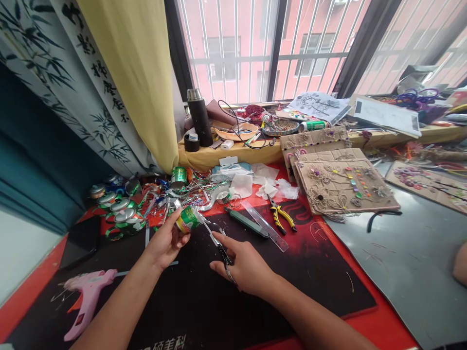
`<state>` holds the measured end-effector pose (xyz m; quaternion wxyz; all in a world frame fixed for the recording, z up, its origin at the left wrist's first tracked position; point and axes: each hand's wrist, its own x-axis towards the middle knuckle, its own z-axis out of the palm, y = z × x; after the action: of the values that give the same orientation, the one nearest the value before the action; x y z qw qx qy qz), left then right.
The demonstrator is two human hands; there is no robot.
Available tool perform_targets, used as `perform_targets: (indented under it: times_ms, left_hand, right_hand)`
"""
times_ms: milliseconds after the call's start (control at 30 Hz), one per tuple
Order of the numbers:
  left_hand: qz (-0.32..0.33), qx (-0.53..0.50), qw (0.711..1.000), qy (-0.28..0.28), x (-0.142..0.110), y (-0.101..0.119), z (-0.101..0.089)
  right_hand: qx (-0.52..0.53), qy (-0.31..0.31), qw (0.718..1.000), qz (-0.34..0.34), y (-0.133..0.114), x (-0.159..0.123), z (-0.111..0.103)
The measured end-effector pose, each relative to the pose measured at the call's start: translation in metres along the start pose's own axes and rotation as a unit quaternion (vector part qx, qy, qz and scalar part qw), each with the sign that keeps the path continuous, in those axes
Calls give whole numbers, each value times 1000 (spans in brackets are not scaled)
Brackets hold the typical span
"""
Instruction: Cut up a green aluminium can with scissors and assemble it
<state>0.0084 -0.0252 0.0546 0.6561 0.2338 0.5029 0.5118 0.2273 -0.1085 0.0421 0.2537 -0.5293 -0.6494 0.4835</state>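
Observation:
My left hand (168, 242) is closed around a cut piece of a green and yellow drink can (188, 219), held above the dark mat. In my right hand (243, 260) is a pair of scissors (221, 248), fingers around the handles and blades pointing up and left. The blade tips reach the right edge of the can piece, where a bright metal strip shows; whether they are cutting into it I cannot tell. Behind the hands lies a heap of shiny can scraps (199, 192), with another green can piece (178, 177) standing in it.
A pink glue gun (89, 296) lies at the left. Right of the hands are a green utility knife (248, 222), a clear ruler (268, 228) and yellow-black pliers (280, 214). Cardboard boards with jewellery (346, 182) lean at the back right. A black thermos (199, 116) stands on the sill.

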Motion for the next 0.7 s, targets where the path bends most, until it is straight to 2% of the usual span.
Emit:
perform_targets:
  times_ms: [267, 700]
  left_hand:
    - [-14, -2, 1000, -3, -2, 3, 3]
    - [-32, 8, 999, -7, -5, 3, 5]
  right_hand:
    - [4, -13, 1000, 3, 0, 0, 3]
    - [-4, -1, 1000, -3, 1, 1, -1]
